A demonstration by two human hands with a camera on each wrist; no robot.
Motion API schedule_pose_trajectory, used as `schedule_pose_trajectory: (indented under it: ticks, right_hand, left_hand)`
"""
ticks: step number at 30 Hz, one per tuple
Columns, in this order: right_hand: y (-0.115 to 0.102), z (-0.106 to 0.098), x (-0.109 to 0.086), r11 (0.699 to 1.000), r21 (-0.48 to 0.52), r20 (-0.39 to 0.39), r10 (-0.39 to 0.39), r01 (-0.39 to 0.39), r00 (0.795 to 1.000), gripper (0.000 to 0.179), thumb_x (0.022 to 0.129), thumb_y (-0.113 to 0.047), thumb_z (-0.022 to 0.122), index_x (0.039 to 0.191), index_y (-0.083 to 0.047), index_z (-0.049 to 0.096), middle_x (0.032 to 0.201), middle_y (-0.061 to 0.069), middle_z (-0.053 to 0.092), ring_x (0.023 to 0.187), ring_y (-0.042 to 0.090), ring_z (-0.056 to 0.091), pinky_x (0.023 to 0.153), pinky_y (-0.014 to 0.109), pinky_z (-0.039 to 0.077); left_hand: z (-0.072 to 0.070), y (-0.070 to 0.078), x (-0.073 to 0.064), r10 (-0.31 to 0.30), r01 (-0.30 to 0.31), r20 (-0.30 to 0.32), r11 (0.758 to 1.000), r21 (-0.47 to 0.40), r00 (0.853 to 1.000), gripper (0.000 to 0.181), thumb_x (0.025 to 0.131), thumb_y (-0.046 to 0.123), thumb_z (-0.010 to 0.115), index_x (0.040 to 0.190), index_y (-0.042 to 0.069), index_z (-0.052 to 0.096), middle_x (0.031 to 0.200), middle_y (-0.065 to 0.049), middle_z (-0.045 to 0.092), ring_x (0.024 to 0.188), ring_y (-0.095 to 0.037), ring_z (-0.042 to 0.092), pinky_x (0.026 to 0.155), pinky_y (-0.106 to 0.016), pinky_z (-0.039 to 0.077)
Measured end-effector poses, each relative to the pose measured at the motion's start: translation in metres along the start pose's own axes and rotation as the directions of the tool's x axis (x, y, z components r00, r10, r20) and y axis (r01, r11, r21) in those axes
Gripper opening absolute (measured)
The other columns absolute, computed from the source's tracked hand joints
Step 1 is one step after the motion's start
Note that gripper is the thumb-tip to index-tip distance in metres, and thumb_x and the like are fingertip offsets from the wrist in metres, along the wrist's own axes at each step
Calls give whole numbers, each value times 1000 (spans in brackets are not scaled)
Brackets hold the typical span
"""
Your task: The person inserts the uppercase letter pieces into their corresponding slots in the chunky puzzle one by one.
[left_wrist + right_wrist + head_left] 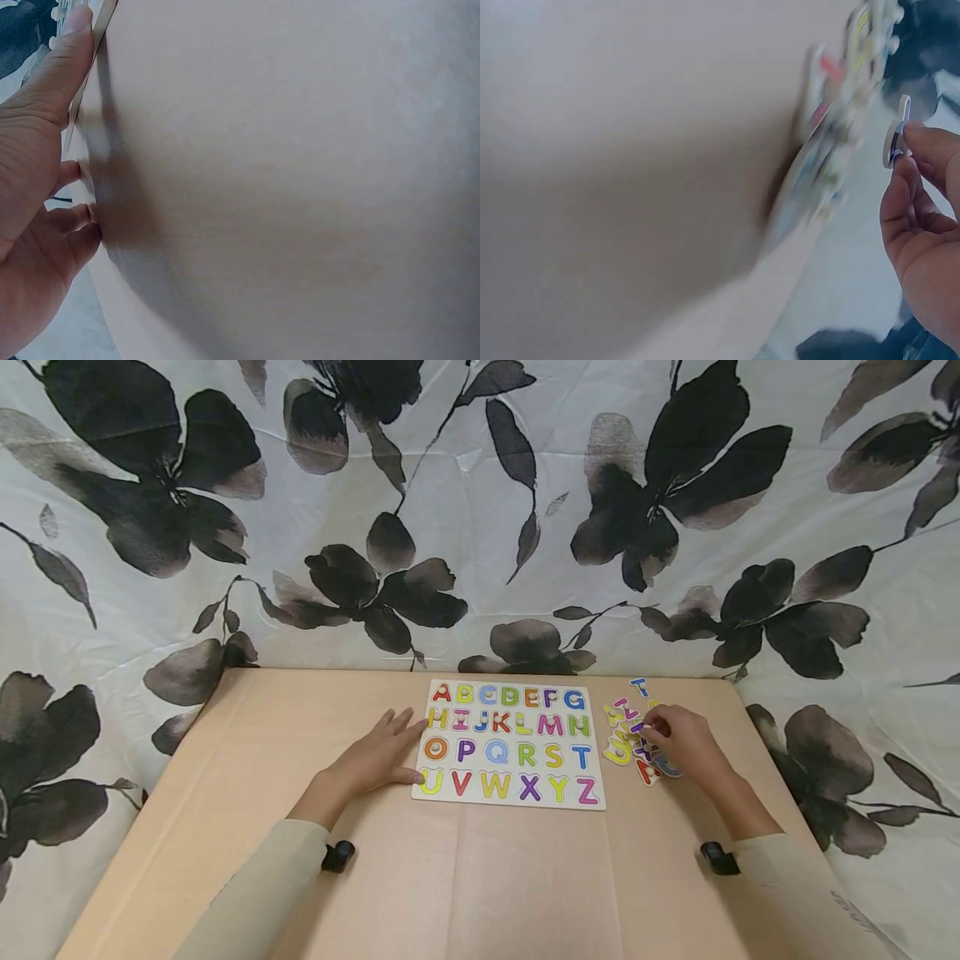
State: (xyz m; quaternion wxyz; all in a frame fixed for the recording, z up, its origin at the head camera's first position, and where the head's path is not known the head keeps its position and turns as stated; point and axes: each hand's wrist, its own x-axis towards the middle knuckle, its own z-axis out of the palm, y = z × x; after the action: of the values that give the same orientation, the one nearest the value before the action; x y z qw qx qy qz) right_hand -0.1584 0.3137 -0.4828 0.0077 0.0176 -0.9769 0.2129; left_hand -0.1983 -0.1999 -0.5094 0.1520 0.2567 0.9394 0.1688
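A white alphabet board [452,752] with colourful letters A to Z lies near the table's far edge. My left hand [378,750] rests at its left side, fingers spread by the H and thumb on the corner by the U; in the left wrist view the thumb [56,75] lies along the board's edge. To the right of the board, my right hand [686,742] pinches a small purple letter piece [895,142] between thumb and fingertips. It is held over a pile of loose letters, partly hidden by the hand; which letter it is, I cannot tell.
The pile includes a blue T [639,686], a yellow U [617,751] and a red A [646,772]. Several pieces overlap. Behind the light wooden table [525,877] hangs a white cloth [465,502] with dark flowers.
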Motion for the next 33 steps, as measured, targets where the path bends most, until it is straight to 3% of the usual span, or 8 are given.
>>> schedule_pose_trajectory:
  ticks: [12,19,25,33]
  right_hand:
    - [-87,34,20,988,107,60,-116,109,991,14,94,-12,77,106,-6,73,93,6,62,84,20,56,73,27,53]
    - [-136,60,30,965,151,90,-229,214,969,9,95,-15,75,103,-12,73,93,0,62,86,15,55,75,26,52]
    - [-173,84,38,950,177,116,-278,256,954,7,95,-16,75,101,-13,73,91,-2,61,84,13,55,74,24,51]
    - [-204,108,45,935,137,158,-346,326,925,4,96,-16,73,99,-14,71,87,-4,57,81,11,53,71,22,48]
  left_hand:
    - [3,0,-2,5,-5,-3,1000,-8,1000,103,83,58,79,164,17,31,172,-19,17,158,-49,10,118,-66,34]
    - [3,0,-2,6,-6,-13,1000,-8,1000,102,83,57,79,164,17,31,172,-18,18,158,-48,11,117,-67,35]
    - [1,2,-2,1,-1,-8,1000,-1,1000,102,83,58,79,164,18,31,173,-17,17,158,-47,10,117,-66,34]
    - [0,1,-1,3,-3,-11,1000,-6,1000,101,84,57,79,164,17,31,172,-18,16,158,-48,9,118,-66,33]
